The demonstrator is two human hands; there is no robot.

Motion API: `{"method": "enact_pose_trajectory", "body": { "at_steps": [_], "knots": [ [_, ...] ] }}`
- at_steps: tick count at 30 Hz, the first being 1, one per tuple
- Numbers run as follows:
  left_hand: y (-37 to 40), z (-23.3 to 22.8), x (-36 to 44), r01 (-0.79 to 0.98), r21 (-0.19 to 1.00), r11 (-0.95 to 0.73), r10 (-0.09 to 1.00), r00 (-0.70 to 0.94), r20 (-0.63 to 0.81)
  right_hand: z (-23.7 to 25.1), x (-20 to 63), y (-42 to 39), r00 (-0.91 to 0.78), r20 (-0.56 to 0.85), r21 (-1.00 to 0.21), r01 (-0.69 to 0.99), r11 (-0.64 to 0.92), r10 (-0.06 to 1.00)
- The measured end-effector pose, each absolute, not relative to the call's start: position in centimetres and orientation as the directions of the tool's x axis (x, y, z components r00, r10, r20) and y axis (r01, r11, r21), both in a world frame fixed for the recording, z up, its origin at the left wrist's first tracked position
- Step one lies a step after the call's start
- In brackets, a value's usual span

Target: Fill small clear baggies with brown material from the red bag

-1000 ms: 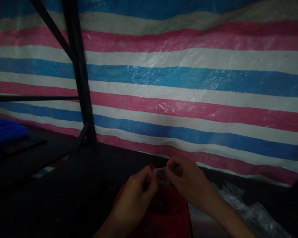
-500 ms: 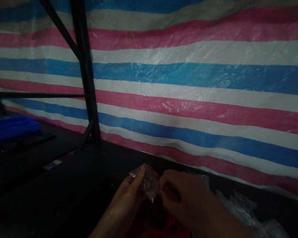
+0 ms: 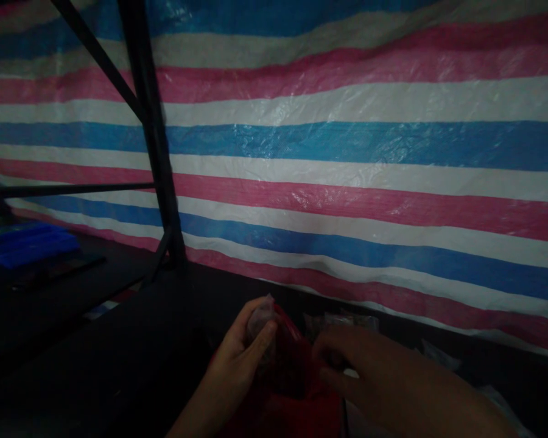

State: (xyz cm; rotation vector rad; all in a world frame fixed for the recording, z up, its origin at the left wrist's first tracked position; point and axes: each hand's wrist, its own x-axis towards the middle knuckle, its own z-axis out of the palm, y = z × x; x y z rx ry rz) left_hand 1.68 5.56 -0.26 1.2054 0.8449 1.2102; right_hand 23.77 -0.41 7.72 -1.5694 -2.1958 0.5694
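Small clear packet [image 3: 259,321]: I hold it in my left hand [image 3: 244,365], pinched between thumb and fingers, lifted a little above the red thing. It looks like thin crinkled plastic; what is inside I cannot tell, the light is too weak.
Left fingers [image 3: 265,337]: closed around the packet, the thumb pressing on its near side.
Right hand [image 3: 360,371]: just to the right of my left fingers, low over the red thing. The fingers are curled, but I cannot tell if they grip something or are only bent; they do not touch the packet.
Red thing [image 3: 296,389]: a red cloth or bag directly under both hands, between my wrists. It lies on the dark table [image 3: 119,365].
Done, as I judge: the packet is already in one hand and apart from the other hand.
Left, as I judge: the packet is not put down anywhere; the red thing seems open and not yet closed.
More clear plastic [image 3: 342,319]: just behind my right fingers, near the wall side.
Striped tarp [image 3: 347,182]: far behind the fingers, pink, white and blue bands.
Black frame post [image 3: 153,140]: behind and to the left of my left hand.
Blue box [image 3: 27,243]: well apart, far left.
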Motion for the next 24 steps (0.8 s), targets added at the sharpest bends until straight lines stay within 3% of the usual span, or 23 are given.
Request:
{"method": "enact_pose_trajectory", "body": {
  "at_steps": [2,5,9,11,13,17,21,24],
  "knots": [
    [5.5,-0.3,1.6,-0.203,0.977,-0.06,0.968,0.226,0.106,8.2,23.5,-0.5,-0.317,-0.041,-0.509,0.823,0.254,0.948],
    [5.4,-0.4,1.5,-0.155,0.984,-0.092,0.962,0.24,0.127,9.0,22.9,-0.2,-0.35,-0.001,-0.497,0.813,0.304,0.937],
    [5.0,-0.7,1.9,-0.158,0.98,-0.125,0.928,0.331,0.171,9.0,22.0,0.8,-0.375,0.232,-0.455,0.774,0.441,0.897],
    [4.7,-0.7,2.4,-0.178,0.972,-0.156,0.901,0.377,0.214,8.5,21.5,1.4,-0.419,0.375,-0.379,0.745,0.549,0.827],
    [4.4,-0.6,2.9,-0.151,0.966,-0.211,0.892,0.375,0.253,7.9,21.0,1.8,-0.495,0.432,-0.277,0.722,0.634,0.754],
    [4.1,-0.1,3.2,-0.028,0.961,-0.277,0.911,0.311,0.271,7.0,20.6,2.3,-0.587,0.413,-0.119,0.724,0.68,0.697],
    [4.2,0.3,3.0,0.039,0.952,-0.304,0.926,0.247,0.285,6.7,20.6,2.5,-0.51,0.467,-0.127,0.769,0.626,0.722],
    [4.2,0.4,3.1,0.055,0.952,-0.301,0.928,0.245,0.279,6.5,20.4,2.7,-0.567,0.403,-0.086,0.758,0.646,0.719]
  ]
}}
